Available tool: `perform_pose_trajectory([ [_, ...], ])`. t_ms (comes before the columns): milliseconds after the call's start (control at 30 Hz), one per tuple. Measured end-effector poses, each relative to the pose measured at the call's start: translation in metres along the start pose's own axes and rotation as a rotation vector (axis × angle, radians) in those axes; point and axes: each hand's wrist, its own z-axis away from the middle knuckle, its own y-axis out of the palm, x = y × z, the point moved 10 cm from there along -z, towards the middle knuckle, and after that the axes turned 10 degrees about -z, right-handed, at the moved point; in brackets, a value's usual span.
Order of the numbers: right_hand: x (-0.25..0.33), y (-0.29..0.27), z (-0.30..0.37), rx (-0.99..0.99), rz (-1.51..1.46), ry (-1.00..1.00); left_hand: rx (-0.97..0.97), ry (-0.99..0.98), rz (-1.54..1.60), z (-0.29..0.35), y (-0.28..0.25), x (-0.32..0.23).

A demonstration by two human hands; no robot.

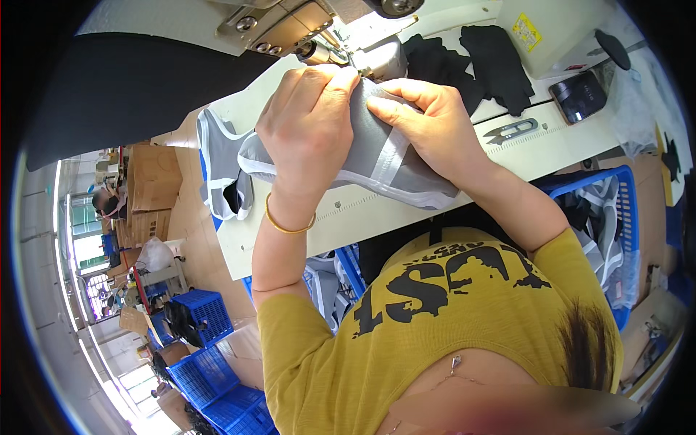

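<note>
Spanning the scene, the pale bench (243, 243) bears a sewing machine (279, 27) at far centre; nearer, a grey garment piece (366, 148) is pinched in both grips, left hand (308, 119) and right hand (435, 119), apparently for edge control; snips (512, 130) lie right, handily.

**Grey Edged in White**

A grey garment (373, 148) with white bands spans the near edge of the cream tabletop (250, 246); black fabric (496, 65) lies toward its far edge. Past the near edge: a blue basket (629, 225), a mustard shirt (308, 362) printed black.
</note>
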Motion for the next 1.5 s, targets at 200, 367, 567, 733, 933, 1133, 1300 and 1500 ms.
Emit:
perform_pose_trajectory([
  [200,-0.001,0.000,0.003,0.000,-0.028,-0.016,-0.078,-0.135,-0.061,0.009,-0.003,-0.006],
  [367,0.000,0.000,0.003,-0.001,-0.025,-0.017,-0.065,-0.090,-0.095,0.014,-0.003,-0.008],
  [567,0.001,0.002,0.004,-0.003,-0.076,-0.010,-0.066,-0.056,-0.123,0.013,-0.003,-0.014],
  [733,0.003,0.002,-0.001,-0.010,-0.078,-0.036,-0.052,-0.040,-0.119,0.010,-0.002,-0.014],
  [933,-0.001,0.001,-0.006,0.020,-0.021,0.067,0.007,-0.043,-0.152,0.008,0.002,-0.012],
  [1133,0.007,0.000,-0.011,-0.046,-0.065,-0.073,0.142,-0.141,-0.125,0.014,0.006,-0.014],
  [1300,0.006,-0.002,-0.014,-0.040,-0.025,-0.123,0.177,-0.187,-0.135,0.014,0.007,-0.010],
  [1500,0.006,-0.003,-0.014,-0.044,0.008,-0.089,0.167,-0.197,-0.112,0.016,0.008,-0.008],
])
